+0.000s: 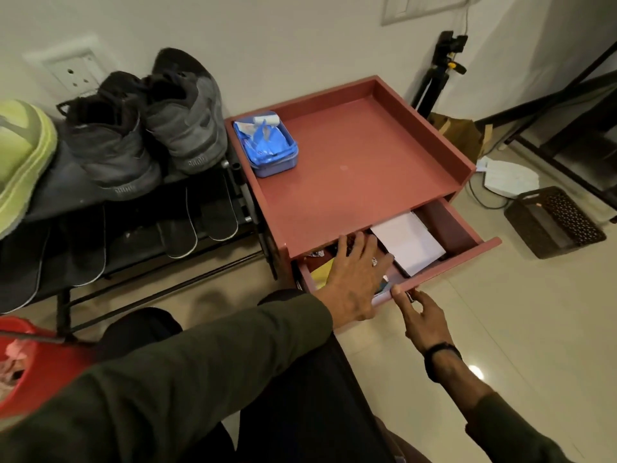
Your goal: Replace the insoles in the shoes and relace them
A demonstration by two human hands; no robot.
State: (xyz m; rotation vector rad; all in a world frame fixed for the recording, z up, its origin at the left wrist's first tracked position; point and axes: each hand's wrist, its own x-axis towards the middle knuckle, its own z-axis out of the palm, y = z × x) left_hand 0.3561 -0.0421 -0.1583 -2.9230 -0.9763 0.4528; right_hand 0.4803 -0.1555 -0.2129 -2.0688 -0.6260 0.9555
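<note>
Two dark grey shoes (150, 128) stand on the top shelf of a black shoe rack (233, 182) at the left. Several flat dark insoles (197, 225) lie on the shelf below. To the right stands a small red cabinet (350, 168) with its drawer (460, 252) pulled out. My left hand (354, 275) reaches into the drawer, fingers spread flat over the things inside. My right hand (420, 312) holds the drawer's front edge, thumb on top and fingers curled under it. White papers (410, 245) and a yellow item (322, 274) lie in the drawer.
A blue plastic box (267, 145) with small items sits on the cabinet top. A lime-green shoe (23, 155) is at the far left, a red bucket (36, 369) at the lower left. A dark basket (554, 222), papers and a tripod (437, 78) stand on the tiled floor at the right.
</note>
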